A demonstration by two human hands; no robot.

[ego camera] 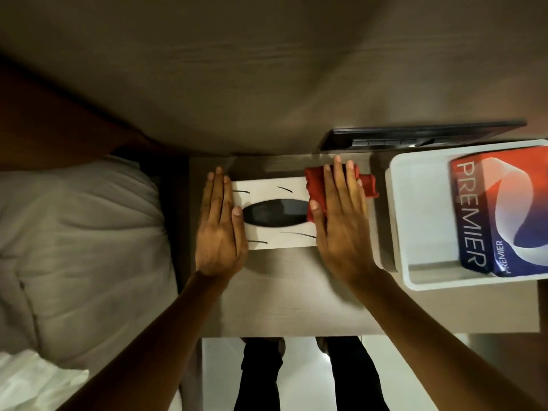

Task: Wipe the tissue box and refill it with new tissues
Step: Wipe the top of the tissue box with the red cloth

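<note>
I see the white tissue box (274, 213) lying at the middle of the tabletop (290, 298), its dark oval slot facing up. My left hand (221, 229) lies flat and released on the box's left end. My right hand (341, 221) presses a red cloth (317, 188) onto the box's right end, fingers spread over it. To the right, a white tray (421, 209) holds a pack of new tissues (501, 212). A bed (77, 250) lies left.

two hands (221, 229), one white box (274, 213), one red cloth (315, 192), one tray (415, 221), one tissue pack (501, 215), one pillow (80, 247).
</note>
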